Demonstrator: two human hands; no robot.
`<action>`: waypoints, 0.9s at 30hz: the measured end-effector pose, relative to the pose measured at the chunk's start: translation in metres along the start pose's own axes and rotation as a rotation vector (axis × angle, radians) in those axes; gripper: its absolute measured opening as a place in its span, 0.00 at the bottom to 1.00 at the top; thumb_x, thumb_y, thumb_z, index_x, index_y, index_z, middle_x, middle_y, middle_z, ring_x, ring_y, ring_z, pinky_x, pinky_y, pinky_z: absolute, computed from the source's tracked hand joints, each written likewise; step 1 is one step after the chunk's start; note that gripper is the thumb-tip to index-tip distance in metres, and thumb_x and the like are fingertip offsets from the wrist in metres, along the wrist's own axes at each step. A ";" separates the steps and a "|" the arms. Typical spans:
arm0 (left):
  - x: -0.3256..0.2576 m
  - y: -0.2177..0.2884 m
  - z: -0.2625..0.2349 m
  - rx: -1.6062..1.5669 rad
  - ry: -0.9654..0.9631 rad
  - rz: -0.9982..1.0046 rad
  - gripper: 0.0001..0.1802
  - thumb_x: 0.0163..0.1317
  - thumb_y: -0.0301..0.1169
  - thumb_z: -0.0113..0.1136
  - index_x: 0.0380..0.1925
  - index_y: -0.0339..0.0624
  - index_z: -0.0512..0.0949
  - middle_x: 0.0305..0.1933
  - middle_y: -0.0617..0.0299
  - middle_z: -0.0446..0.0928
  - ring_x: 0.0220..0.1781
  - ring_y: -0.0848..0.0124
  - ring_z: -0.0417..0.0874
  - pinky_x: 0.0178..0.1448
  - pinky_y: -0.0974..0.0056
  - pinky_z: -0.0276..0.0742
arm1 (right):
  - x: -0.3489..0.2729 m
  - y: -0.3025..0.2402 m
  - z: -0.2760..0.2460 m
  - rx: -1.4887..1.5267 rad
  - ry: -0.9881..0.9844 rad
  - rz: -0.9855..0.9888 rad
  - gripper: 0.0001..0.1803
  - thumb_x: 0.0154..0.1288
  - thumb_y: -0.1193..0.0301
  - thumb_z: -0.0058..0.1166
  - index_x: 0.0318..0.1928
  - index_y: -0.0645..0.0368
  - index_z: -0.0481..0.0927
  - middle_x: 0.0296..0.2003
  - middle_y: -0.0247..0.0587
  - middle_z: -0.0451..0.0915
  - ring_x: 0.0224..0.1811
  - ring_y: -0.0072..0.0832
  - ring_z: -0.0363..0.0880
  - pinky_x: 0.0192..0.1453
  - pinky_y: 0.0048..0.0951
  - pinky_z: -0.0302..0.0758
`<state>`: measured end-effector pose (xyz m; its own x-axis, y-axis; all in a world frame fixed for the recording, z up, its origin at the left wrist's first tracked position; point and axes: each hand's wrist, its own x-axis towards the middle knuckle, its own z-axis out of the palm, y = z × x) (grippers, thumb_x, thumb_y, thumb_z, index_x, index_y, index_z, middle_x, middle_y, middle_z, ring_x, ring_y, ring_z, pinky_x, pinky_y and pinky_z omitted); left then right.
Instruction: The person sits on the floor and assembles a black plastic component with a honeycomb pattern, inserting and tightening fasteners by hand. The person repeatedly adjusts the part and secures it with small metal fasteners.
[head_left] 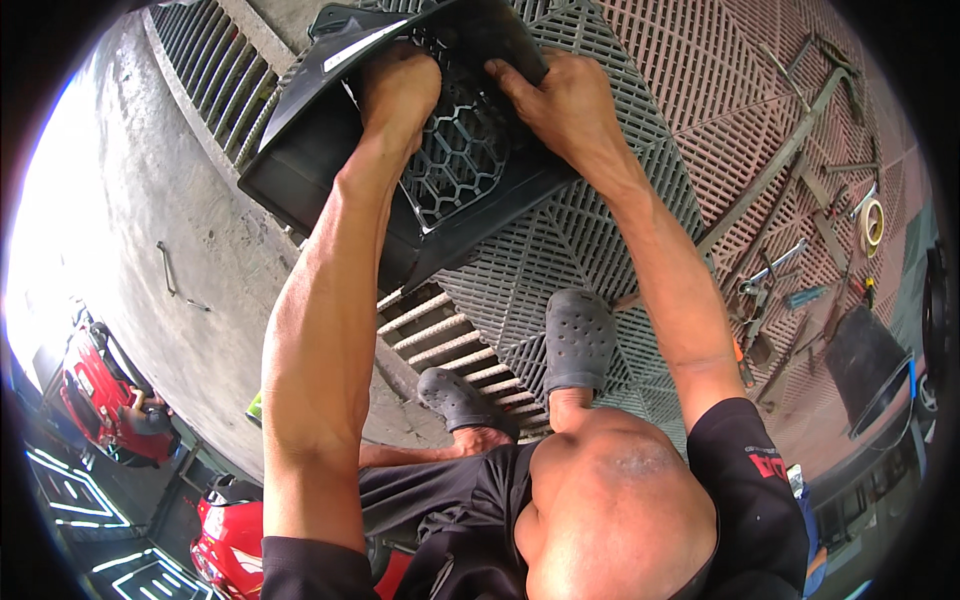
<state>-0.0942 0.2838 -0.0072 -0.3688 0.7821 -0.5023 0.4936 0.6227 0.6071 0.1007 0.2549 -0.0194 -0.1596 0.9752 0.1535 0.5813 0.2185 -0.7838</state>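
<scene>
A black plastic housing [480, 215], open on top like a tray with tall walls, is held tilted over the floor in front of me. At its bottom sits a honeycomb grille [455, 160]. My left hand [402, 92] reaches inside it, closed, its fingertips hidden; I cannot make out what they grip. On the far right wall of the housing my right hand [568, 105] is clamped, thumb on the inner side and the other fingers out of sight behind the wall.
Grey and red slatted floor mats [640, 90] border a bare concrete floor [150, 170] and a barred drain grate [440, 335]. Tools, including a combination wrench [775, 262], lie at right with a tape roll [872, 225]. A wrench [167, 268] lies left. Red vehicles [105, 400] stand lower left.
</scene>
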 end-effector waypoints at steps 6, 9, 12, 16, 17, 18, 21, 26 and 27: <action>-0.020 0.013 0.004 -0.218 0.015 -0.080 0.06 0.63 0.31 0.58 0.32 0.40 0.81 0.22 0.64 0.71 0.18 0.73 0.64 0.21 0.63 0.57 | -0.002 0.006 0.003 0.014 0.015 0.007 0.24 0.70 0.54 0.65 0.29 0.65 0.85 0.16 0.48 0.78 0.17 0.41 0.79 0.26 0.39 0.73; -0.036 0.019 0.023 -0.478 0.068 -0.229 0.05 0.64 0.31 0.59 0.33 0.42 0.80 0.20 0.66 0.67 0.16 0.76 0.60 0.20 0.64 0.54 | -0.001 0.002 0.000 0.043 0.000 0.053 0.23 0.70 0.55 0.65 0.29 0.64 0.85 0.16 0.47 0.78 0.17 0.41 0.79 0.26 0.39 0.73; -0.041 0.015 0.033 -0.463 0.133 -0.271 0.11 0.65 0.30 0.56 0.42 0.35 0.81 0.27 0.57 0.76 0.26 0.67 0.73 0.29 0.59 0.70 | 0.000 0.000 -0.002 0.056 -0.007 0.040 0.23 0.68 0.54 0.66 0.28 0.65 0.86 0.18 0.50 0.79 0.20 0.45 0.80 0.28 0.42 0.75; -0.044 0.010 0.033 -0.058 0.188 0.005 0.20 0.66 0.35 0.54 0.51 0.33 0.81 0.44 0.43 0.85 0.47 0.52 0.86 0.52 0.51 0.79 | 0.000 0.002 0.003 0.040 -0.002 0.078 0.24 0.66 0.54 0.66 0.26 0.65 0.86 0.20 0.55 0.81 0.24 0.54 0.82 0.32 0.49 0.78; -0.045 0.008 0.028 0.101 0.192 0.079 0.21 0.66 0.37 0.55 0.52 0.34 0.82 0.48 0.43 0.86 0.53 0.49 0.87 0.58 0.51 0.79 | 0.000 0.006 0.004 0.026 0.018 0.049 0.24 0.66 0.54 0.66 0.26 0.66 0.86 0.19 0.56 0.80 0.23 0.54 0.82 0.31 0.49 0.78; -0.051 0.011 0.018 0.228 0.183 0.121 0.22 0.67 0.39 0.54 0.53 0.36 0.82 0.50 0.41 0.86 0.55 0.47 0.86 0.59 0.49 0.79 | -0.001 0.006 0.004 0.028 0.005 0.046 0.24 0.67 0.54 0.66 0.27 0.65 0.86 0.18 0.52 0.79 0.21 0.49 0.81 0.29 0.46 0.77; -0.059 0.025 -0.002 0.533 0.162 0.306 0.20 0.67 0.38 0.53 0.54 0.42 0.81 0.47 0.37 0.85 0.54 0.38 0.85 0.61 0.40 0.78 | -0.002 0.007 0.000 0.041 -0.015 0.062 0.23 0.69 0.55 0.66 0.27 0.64 0.86 0.17 0.49 0.78 0.19 0.44 0.80 0.27 0.43 0.75; -0.030 0.009 -0.021 0.670 0.182 0.534 0.19 0.71 0.42 0.49 0.54 0.49 0.83 0.52 0.43 0.85 0.55 0.39 0.84 0.62 0.45 0.77 | 0.000 0.003 0.002 0.066 -0.005 0.104 0.25 0.65 0.55 0.67 0.24 0.66 0.85 0.18 0.56 0.80 0.22 0.53 0.82 0.30 0.49 0.78; -0.025 0.008 -0.023 0.667 0.196 0.613 0.19 0.71 0.42 0.49 0.53 0.49 0.83 0.52 0.44 0.85 0.55 0.40 0.83 0.62 0.45 0.77 | 0.000 0.003 0.002 0.067 -0.015 0.109 0.25 0.65 0.55 0.67 0.24 0.66 0.85 0.18 0.56 0.79 0.22 0.53 0.82 0.30 0.49 0.78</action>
<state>-0.0992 0.2693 0.0244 0.0100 0.9981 -0.0604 0.9751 0.0037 0.2216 0.1010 0.2551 -0.0227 -0.1102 0.9923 0.0566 0.5413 0.1077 -0.8339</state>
